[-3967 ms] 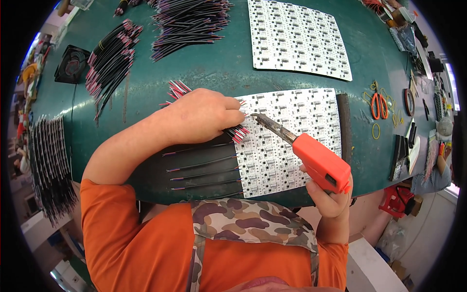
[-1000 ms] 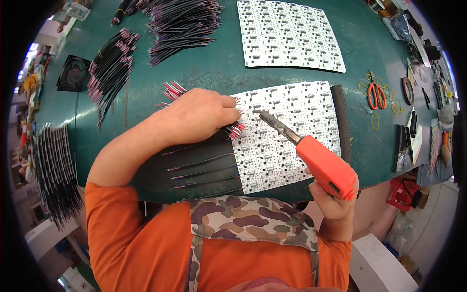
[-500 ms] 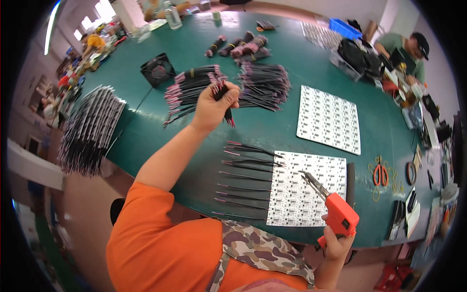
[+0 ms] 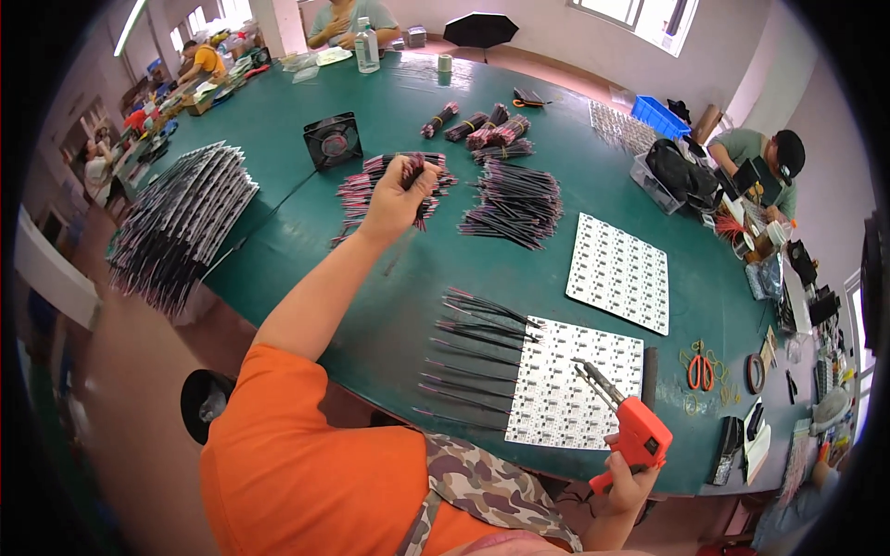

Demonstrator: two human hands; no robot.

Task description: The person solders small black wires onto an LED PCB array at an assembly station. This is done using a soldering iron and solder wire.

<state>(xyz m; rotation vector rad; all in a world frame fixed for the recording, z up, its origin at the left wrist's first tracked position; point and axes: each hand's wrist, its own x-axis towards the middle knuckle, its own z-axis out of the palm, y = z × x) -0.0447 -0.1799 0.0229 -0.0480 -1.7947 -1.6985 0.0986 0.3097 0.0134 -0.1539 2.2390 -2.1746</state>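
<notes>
My left hand (image 4: 399, 196) is closed on a small clump of black and red wires (image 4: 414, 170), just above a loose pile of such wires (image 4: 356, 193). A second pile of cut wires (image 4: 513, 206) lies to its right. My right hand (image 4: 630, 484) grips a red soldering gun (image 4: 642, 432) by its handle, its metal tip over a white circuit board panel (image 4: 565, 394). Along the panel's left edge, several black wires (image 4: 468, 375) stick out to the left, their far ends resting on the green table. Whether the gun's tip touches the panel I cannot tell.
Another white panel (image 4: 619, 273) lies behind. A small fan (image 4: 333, 142) and a stack of wired panels (image 4: 181, 227) stand left; tied wire bundles (image 4: 501, 132) lie farther back. Orange-handled scissors (image 4: 701, 372) and a black tape roll (image 4: 756, 373) are right. Co-workers sit around the table.
The view has tilted up, showing more of the far room. My left fist has turned, and the wire ends that hung below it no longer show clearly. The gun stays over the panel.
</notes>
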